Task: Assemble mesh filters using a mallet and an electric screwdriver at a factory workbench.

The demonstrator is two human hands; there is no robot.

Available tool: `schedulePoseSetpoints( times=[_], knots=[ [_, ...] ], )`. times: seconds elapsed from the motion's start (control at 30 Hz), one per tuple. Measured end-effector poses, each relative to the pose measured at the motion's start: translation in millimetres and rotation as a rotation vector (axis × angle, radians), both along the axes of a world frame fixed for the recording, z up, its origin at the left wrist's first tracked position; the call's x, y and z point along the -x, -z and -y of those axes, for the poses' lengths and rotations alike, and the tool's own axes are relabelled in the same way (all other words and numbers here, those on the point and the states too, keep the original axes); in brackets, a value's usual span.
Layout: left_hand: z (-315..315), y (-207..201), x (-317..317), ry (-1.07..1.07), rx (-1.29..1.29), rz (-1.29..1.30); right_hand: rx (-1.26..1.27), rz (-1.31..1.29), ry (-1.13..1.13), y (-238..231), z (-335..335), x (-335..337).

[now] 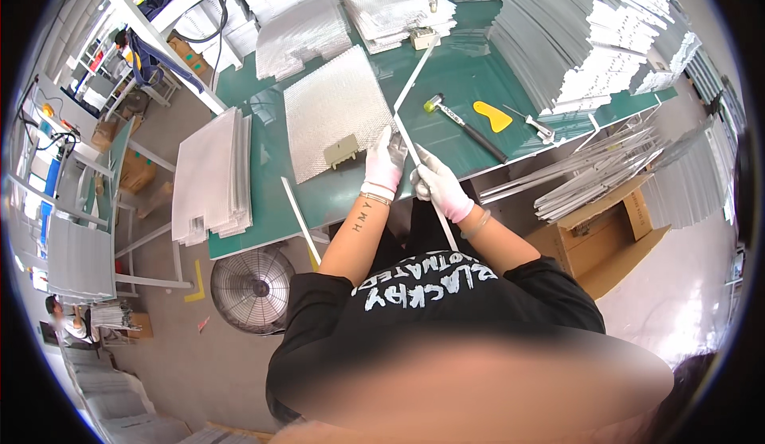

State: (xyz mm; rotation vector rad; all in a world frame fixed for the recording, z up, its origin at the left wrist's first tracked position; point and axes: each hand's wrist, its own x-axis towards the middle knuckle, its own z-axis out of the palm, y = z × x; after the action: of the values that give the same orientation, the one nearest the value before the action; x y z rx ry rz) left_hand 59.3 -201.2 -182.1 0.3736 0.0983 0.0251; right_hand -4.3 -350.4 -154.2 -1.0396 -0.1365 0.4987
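My right hand [439, 186], in a white glove, is closed around a long thin white strip [409, 144]. The strip slants from near my body up over the green bench. At its far end it meets a second white strip [417, 75] at an angle. Beside the held strip is my left hand [387, 159], also gloved, its fingers stretched upward and the grey palm side turned toward the strip. Close to its left, a small beige-green block [341, 151] sits on the near edge of a pale mesh panel [335, 109].
On the green bench [267, 137] lie a hammer [470, 131], a yellow scraper [493, 116] and a screwdriver [540, 129]. Stacked panels [209, 177] stand left, with a tall stack [558, 37] at right. A floor fan [253, 288] and cardboard box [610, 241] are below.
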Motion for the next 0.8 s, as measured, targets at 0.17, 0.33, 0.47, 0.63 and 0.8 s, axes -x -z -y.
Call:
schedulePoseSetpoints(
  times=[0.17,0.33,0.47,0.63,0.8],
  knots=[
    [3.7,5.6,-8.3,-0.079,-0.013,-0.046,-0.011,-0.027,-0.004,1.4,0.0,5.2],
    [-8.2,27.9,-15.7,-0.094,-0.283,0.058,0.129,0.055,-0.022,0.8,-6.1,-0.2],
    [12.5,12.7,0.3,-0.056,-0.557,0.087,0.290,0.191,-0.016,-15.3,1.2,-51.5],
    [1.7,17.9,20.2,0.231,-0.084,0.380,0.543,0.448,0.031,-15.1,-27.5,-122.7],
    [-20.9,-50.7,120.9,0.413,-0.213,0.100,0.553,0.260,-0.275,-14.9,-27.5,-114.6]
  ],
)
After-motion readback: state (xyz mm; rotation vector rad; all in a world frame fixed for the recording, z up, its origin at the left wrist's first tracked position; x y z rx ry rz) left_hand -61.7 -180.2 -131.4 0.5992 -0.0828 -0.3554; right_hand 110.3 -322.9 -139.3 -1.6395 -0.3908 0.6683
